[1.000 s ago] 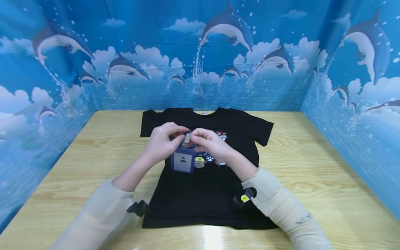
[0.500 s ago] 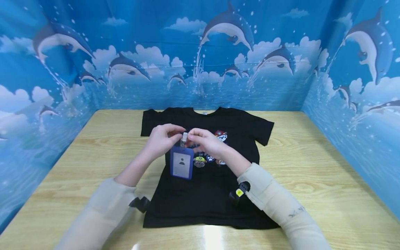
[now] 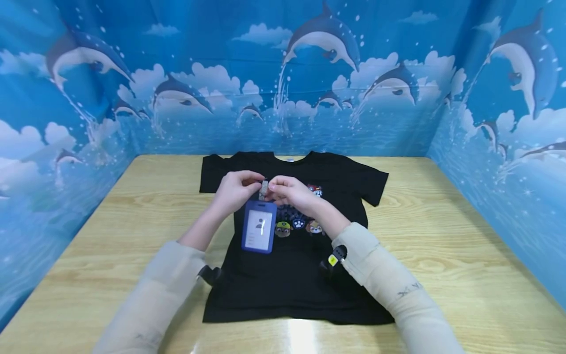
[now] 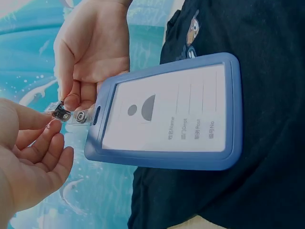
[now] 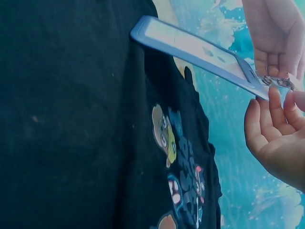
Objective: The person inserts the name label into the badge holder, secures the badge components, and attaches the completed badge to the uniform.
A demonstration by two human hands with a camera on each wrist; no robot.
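Observation:
A blue ID badge holder (image 3: 259,227) with a white card hangs upright from a small clip on a clear strap (image 4: 71,114). My left hand (image 3: 234,191) pinches the clip from the left between thumb and fingers. From the other side, my right hand (image 3: 295,194) pinches the same clip, thumb and index fingertips close to it. In the left wrist view, metal parts and a snap of the clip show between the fingertips. Below the hands lies a black T-shirt (image 3: 292,280), spread flat, with cartoon dog prints (image 3: 283,228) on its chest. The badge hangs in front of the shirt.
The shirt lies on a light wood-grain table (image 3: 442,246), its collar toward the back. A blue dolphin-print curtain (image 3: 247,98) encloses the back and both sides. Both sleeves are pale, and a dark wrist device (image 3: 338,254) shows near the right cuff.
Both hands have kept hold of the clip and shifted slightly, the left one a little rightward. The badge has turned its face more toward the head camera. The shirt has stayed put.

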